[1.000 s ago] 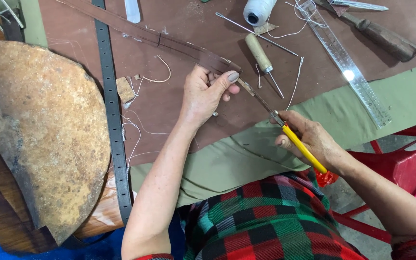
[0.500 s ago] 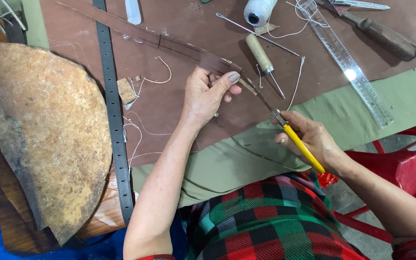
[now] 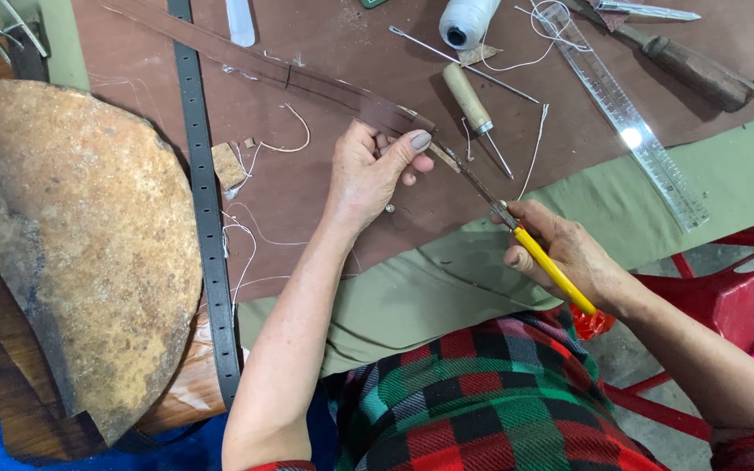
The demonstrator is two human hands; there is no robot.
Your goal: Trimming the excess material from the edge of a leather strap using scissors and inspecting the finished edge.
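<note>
**Hands trimming the end of a brown leather strap**

Leather strap [image 3: 307, 83], long, narrow and dark brown, lies slantwise across a brown sheet on the desk [image 3: 743, 174], running from the upper left down to the middle. The left hand [image 3: 368, 170] pinches the strap's near end between thumb and fingers, lifting it slightly. The right hand [image 3: 569, 249] is closed around a yellow-handled knife [image 3: 534, 253], whose thin blade points up and left to meet the strap end just beside the left thumb.

The strap looks light, bendable but firm, not slippery; a pinch close to the worked end, as here, should keep it steady. The blade is the risk, so fingers belong behind the edge.

Around the hands: a black belt with punched holes [image 3: 207, 218] runs top to bottom on the left, beside a large rough tan hide [image 3: 71, 244]. Above lie a wooden-handled awl [image 3: 473, 105], a white thread spool [image 3: 467, 19], a clear plastic ruler [image 3: 630, 122] and a second wooden-handled tool [image 3: 682, 61]. Loose white threads [image 3: 246, 235] are scattered near the belt.

No packages, labels or signs show, apart from the ruler's fine printed markings. A green cloth covers the desk's near edge, and a red plastic stool [image 3: 735, 296] stands at right.
</note>
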